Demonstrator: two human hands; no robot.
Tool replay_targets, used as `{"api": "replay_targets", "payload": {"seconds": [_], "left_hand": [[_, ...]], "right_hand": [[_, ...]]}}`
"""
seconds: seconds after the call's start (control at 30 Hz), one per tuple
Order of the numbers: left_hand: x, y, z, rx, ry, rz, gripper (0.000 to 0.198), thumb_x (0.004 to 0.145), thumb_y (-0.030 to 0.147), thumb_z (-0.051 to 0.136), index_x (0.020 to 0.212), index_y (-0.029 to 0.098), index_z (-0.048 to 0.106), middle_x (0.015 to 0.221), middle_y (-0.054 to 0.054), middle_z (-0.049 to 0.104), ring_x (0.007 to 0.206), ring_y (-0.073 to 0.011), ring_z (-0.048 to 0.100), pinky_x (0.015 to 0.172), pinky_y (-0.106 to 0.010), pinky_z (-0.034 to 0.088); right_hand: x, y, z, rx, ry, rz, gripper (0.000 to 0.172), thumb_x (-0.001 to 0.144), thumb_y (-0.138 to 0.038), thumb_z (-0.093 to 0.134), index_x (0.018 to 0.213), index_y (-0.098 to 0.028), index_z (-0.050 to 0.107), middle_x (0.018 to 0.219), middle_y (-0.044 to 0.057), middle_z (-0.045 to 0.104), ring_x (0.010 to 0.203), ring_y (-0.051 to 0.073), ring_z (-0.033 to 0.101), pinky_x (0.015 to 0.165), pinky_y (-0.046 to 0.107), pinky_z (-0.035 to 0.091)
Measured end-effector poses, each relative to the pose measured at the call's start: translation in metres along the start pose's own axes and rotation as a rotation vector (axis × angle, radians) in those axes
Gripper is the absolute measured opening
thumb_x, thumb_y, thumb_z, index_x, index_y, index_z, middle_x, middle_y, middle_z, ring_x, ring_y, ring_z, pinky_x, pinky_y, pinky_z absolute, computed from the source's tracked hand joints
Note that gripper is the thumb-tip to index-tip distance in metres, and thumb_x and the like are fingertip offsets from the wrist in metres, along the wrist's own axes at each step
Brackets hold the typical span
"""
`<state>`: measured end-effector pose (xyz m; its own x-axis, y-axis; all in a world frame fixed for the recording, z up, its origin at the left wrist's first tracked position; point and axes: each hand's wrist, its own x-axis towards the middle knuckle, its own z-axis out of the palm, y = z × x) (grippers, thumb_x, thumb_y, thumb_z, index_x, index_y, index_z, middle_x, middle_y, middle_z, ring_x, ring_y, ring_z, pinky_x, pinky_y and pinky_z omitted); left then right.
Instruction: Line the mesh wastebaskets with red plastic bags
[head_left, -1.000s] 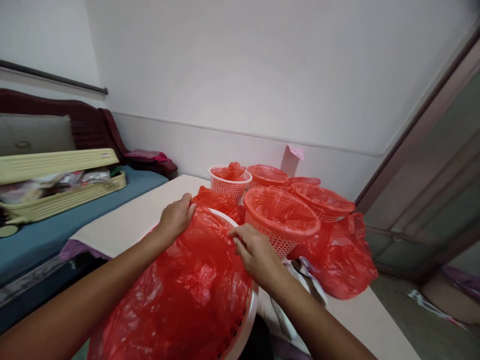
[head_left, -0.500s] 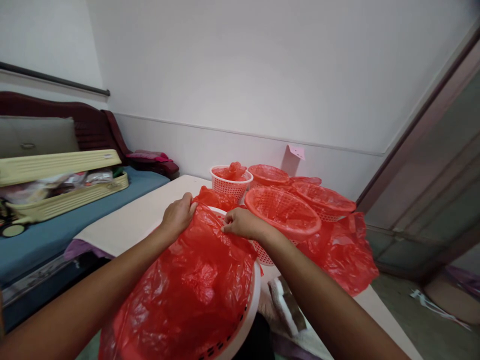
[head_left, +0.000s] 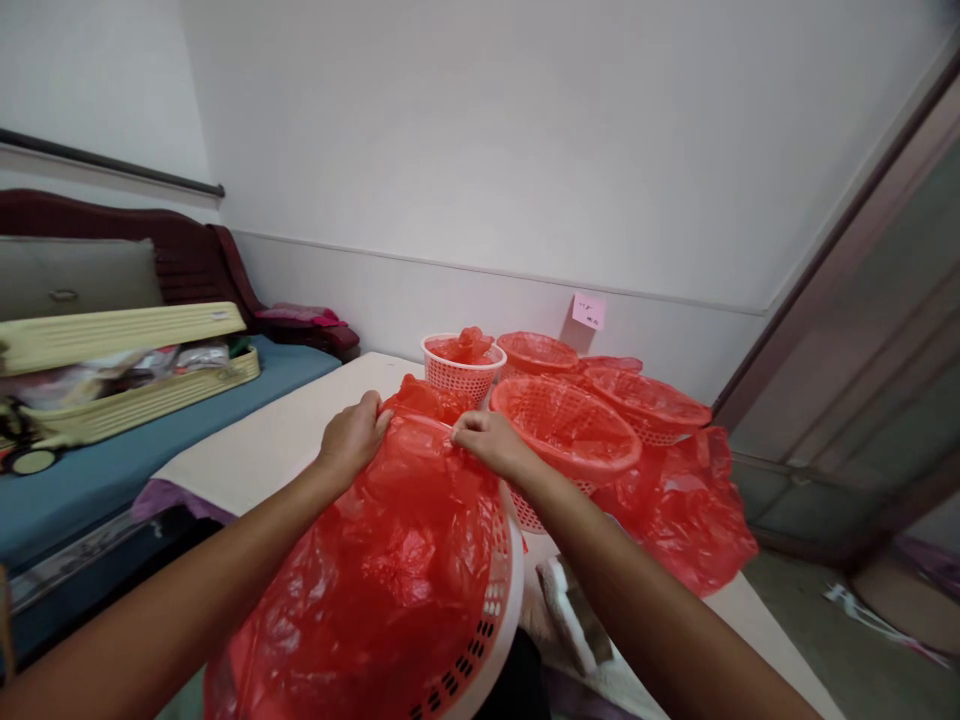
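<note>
A thin red plastic bag (head_left: 375, 560) lies spread in and over a white perforated basket (head_left: 495, 625) close to my body. My left hand (head_left: 355, 435) is closed on the bag's edge at the far side of the basket. A little to the right, my right hand (head_left: 484, 438) pinches the same edge with thumb and fingers. The bag covers the far rim between my hands and hangs over the left side. On the right, the basket's white rim and holed wall show bare.
Behind stand a white basket (head_left: 463, 380) with red plastic inside and several red-lined baskets (head_left: 566, 425) on the pale table (head_left: 255, 450). Loose red bags (head_left: 686, 510) lie at right. A brown and white cloth item (head_left: 574, 615) is nearby. An open yellow suitcase (head_left: 142, 400) rests left.
My right hand has shifted slightly up, and the bag's edge is pulled over the far rim between my hands. More of the basket's holed wall shows at the right.
</note>
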<state>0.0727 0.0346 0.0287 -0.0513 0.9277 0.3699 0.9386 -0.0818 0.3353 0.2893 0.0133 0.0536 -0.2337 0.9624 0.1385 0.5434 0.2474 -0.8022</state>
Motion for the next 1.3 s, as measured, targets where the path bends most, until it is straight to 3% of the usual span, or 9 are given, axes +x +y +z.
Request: {"api": "replay_targets", "payload": {"seconds": [0.2,0.37,0.7,0.9,1.0,1.1,1.2,1.3], "left_hand": [[-0.001,0.004,-0.003,-0.061,0.014,0.020,0.026,0.096,0.040,0.047,0.097,0.017,0.059,0.075,0.001,0.058,0.070,-0.0152,0.057,0.072,-0.035,0.050],[-0.001,0.006,-0.001,-0.083,0.022,0.011,0.026,0.096,0.040,0.047,0.098,0.017,0.059,0.076,0.001,0.057,0.071,-0.0155,0.057,0.073,-0.036,0.050],[0.017,-0.006,0.009,-0.147,0.003,-0.016,0.027,0.093,0.042,0.053,0.090,0.017,0.060,0.075,0.001,0.057,0.068,-0.0142,0.055,0.070,-0.034,0.050],[0.017,-0.004,0.009,-0.190,-0.002,-0.032,0.026,0.092,0.042,0.055,0.088,0.017,0.060,0.075,0.001,0.058,0.069,-0.0142,0.056,0.070,-0.034,0.050],[0.019,-0.002,0.010,-0.198,-0.005,-0.047,0.026,0.092,0.042,0.055,0.088,0.017,0.060,0.076,0.001,0.059,0.069,-0.0144,0.056,0.071,-0.035,0.050],[0.021,-0.001,0.013,-0.203,-0.019,-0.050,0.027,0.092,0.043,0.056,0.089,0.017,0.060,0.075,0.001,0.058,0.069,-0.0144,0.056,0.071,-0.035,0.050],[0.024,0.001,0.016,-0.213,-0.037,-0.050,0.027,0.091,0.044,0.056,0.089,0.017,0.060,0.075,0.001,0.058,0.069,-0.0144,0.056,0.071,-0.035,0.050],[0.027,0.001,0.017,-0.247,-0.067,-0.037,0.027,0.091,0.044,0.057,0.087,0.017,0.060,0.075,0.001,0.057,0.069,-0.0142,0.055,0.070,-0.034,0.050]], "right_hand": [[-0.008,0.001,-0.013,0.370,0.024,0.049,0.021,0.066,-0.040,0.055,0.068,-0.020,0.049,0.061,-0.004,0.049,0.054,0.009,0.043,0.054,0.024,0.035],[-0.009,0.018,-0.011,0.419,0.070,0.104,0.027,0.063,-0.045,0.058,0.071,-0.022,0.048,0.057,-0.006,0.047,0.050,0.010,0.042,0.052,0.025,0.035],[-0.002,0.053,-0.001,0.102,0.237,0.066,0.023,0.070,-0.030,0.059,0.054,-0.021,0.046,0.055,-0.005,0.048,0.054,0.010,0.040,0.055,0.026,0.030],[0.006,0.071,0.006,-0.012,0.218,0.096,0.016,0.070,-0.016,0.053,0.055,-0.020,0.048,0.056,-0.003,0.053,0.055,0.012,0.048,0.056,0.025,0.034],[0.001,0.064,0.004,-0.094,0.301,0.081,0.012,0.074,-0.012,0.050,0.065,-0.019,0.053,0.065,-0.001,0.058,0.063,0.015,0.053,0.063,0.027,0.037],[-0.012,0.043,0.004,-0.195,0.377,-0.038,0.008,0.083,-0.017,0.051,0.078,-0.020,0.056,0.080,0.002,0.061,0.077,0.017,0.055,0.074,0.030,0.039],[-0.023,0.024,0.011,-0.444,0.333,-0.180,0.011,0.091,-0.027,0.053,0.094,-0.018,0.060,0.096,0.008,0.063,0.089,0.021,0.057,0.080,0.032,0.039],[-0.025,0.022,0.018,-0.635,0.251,-0.136,0.010,0.093,-0.023,0.052,0.096,-0.017,0.059,0.100,0.011,0.064,0.091,0.023,0.059,0.077,0.032,0.039]]}}
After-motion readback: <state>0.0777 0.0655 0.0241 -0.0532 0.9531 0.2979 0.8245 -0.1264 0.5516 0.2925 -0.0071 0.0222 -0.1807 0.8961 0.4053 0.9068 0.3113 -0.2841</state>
